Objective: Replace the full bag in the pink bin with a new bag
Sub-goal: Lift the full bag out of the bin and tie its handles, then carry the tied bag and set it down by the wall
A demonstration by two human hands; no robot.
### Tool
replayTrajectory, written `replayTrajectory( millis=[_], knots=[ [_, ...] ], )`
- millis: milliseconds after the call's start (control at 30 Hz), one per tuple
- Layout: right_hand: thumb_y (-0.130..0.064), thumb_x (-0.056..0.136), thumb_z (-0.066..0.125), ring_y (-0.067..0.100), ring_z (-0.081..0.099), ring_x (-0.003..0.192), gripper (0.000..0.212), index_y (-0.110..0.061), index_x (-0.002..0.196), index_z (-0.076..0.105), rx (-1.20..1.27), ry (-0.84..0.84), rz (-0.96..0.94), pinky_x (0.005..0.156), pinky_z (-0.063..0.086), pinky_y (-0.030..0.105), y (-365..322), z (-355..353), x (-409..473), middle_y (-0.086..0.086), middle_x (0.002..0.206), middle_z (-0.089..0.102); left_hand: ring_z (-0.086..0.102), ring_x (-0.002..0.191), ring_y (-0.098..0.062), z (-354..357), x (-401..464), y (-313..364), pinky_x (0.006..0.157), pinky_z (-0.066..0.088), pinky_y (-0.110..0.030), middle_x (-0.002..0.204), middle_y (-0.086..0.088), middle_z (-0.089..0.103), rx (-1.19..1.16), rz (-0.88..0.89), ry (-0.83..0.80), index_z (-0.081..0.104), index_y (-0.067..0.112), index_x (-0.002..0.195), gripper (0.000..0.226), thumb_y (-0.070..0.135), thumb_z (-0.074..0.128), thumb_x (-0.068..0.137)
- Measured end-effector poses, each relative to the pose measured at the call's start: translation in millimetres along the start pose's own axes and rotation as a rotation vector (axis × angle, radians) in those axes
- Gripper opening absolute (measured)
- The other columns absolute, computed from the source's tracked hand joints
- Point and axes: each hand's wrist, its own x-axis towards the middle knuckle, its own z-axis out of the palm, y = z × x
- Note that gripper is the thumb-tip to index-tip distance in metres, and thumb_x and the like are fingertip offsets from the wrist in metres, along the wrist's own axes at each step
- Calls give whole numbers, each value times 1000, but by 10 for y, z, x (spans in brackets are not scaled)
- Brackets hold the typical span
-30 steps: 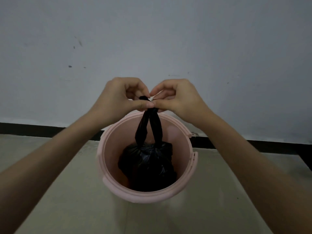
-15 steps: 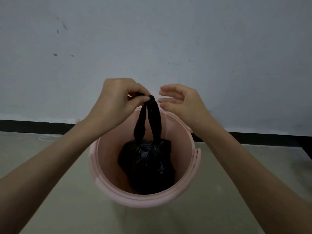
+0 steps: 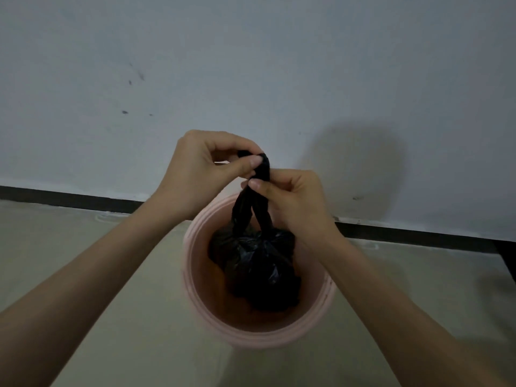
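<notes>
A round pink bin (image 3: 195,297) stands on the floor in front of me. Inside it sits a full black bag (image 3: 259,269), tied at its neck, with two twisted black handles rising above the rim. My left hand (image 3: 201,174) pinches the top of the handles between thumb and fingers. My right hand (image 3: 293,202) grips the same handles just below, on their right side. The bulk of the bag still lies within the bin.
A pale wall (image 3: 251,65) with a dark skirting strip (image 3: 418,233) rises right behind the bin. Beige floor (image 3: 83,247) spreads to the left and right of it. No new bag shows in view.
My right hand had let go and opened half a second ago; now it has closed on the handles below my left hand. The bag sits a little higher in the bin.
</notes>
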Motion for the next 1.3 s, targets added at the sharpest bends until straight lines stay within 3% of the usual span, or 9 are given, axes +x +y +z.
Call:
replayTrajectory(
  millis=[167, 300, 467, 567, 733, 833, 967, 1167, 1300],
  knots=[
    [-1, 78, 65, 15, 68, 73, 19, -18, 76, 72, 80, -8, 62, 76, 59, 34, -1156, -214, -34, -7, 65, 71, 67, 92, -11, -564, 120, 664, 83, 53, -21, 87, 10, 73, -225, -195, -37, 61, 15, 107, 28, 15, 64, 79],
    [4, 80, 61, 5, 68, 65, 17, -11, 77, 69, 133, -82, 55, 64, 56, 18, -2331, -356, -64, -9, 58, 70, 64, 93, 2, -932, 17, 1075, 81, 50, -13, 91, 26, 71, -148, -377, -174, 63, 19, 101, 32, -3, 62, 79],
    [4, 80, 60, 15, 69, 73, 15, -8, 78, 69, 123, -195, -66, 71, 59, 27, -4056, -472, -127, -3, 66, 71, 58, 111, -4, -1400, -51, 1921, 96, 48, -37, 119, 16, 63, 49, -357, -205, 57, 38, 115, 51, 39, 72, 67],
    [1, 80, 61, 11, 70, 72, 15, -11, 79, 69, 110, -285, -151, 68, 58, 24, -5045, -544, -204, -5, 64, 72, 61, 105, -5, -1660, 45, 2629, 93, 48, -34, 107, 22, 68, -29, -358, -37, 63, 45, 102, 40, 46, 70, 63],
    [-3, 82, 61, 11, 71, 74, 13, -12, 81, 69, 108, -358, -207, 68, 58, 25, -6212, -562, -416, -4, 67, 73, 65, 73, -3, -1995, 17, 3704, 62, 53, -20, 79, 17, 73, -138, -315, 177, 70, 37, 81, 26, 14, 70, 68],
    [-6, 82, 62, 12, 71, 78, 10, -13, 82, 69, 109, -432, -238, 71, 58, 26, -6626, -457, -594, -3, 69, 74, 63, 67, -5, -2212, -231, 4143, 59, 52, -23, 73, 14, 73, -150, -313, 280, 69, 32, 75, 17, 17, 69, 66],
    [-8, 82, 64, 13, 71, 81, 9, -14, 82, 70, 115, -580, -257, 76, 58, 29, -6895, -124, -799, -3, 71, 74, 64, 70, -22, -2502, -763, 4498, 64, 53, -47, 74, 3, 73, -115, -360, 434, 68, 20, 77, 10, 19, 70, 67],
    [-10, 81, 65, 16, 71, 83, 10, -19, 79, 71, 107, -864, -261, 85, 56, 40, -6999, 926, -1156, -4, 72, 74, 66, 72, -8, -2944, -1854, 4740, 68, 53, -21, 74, 9, 74, -55, -459, 688, 67, 20, 78, 12, 12, 72, 70],
    [-9, 81, 65, 15, 71, 79, 9, -15, 80, 71, 109, -1057, -263, 79, 56, 35, -7003, 1853, -1541, -4, 72, 74, 65, 76, -5, -3377, -2651, 4729, 72, 53, -20, 77, 12, 73, 36, -556, 863, 67, 22, 78, 19, 3, 70, 74]
  ],
)
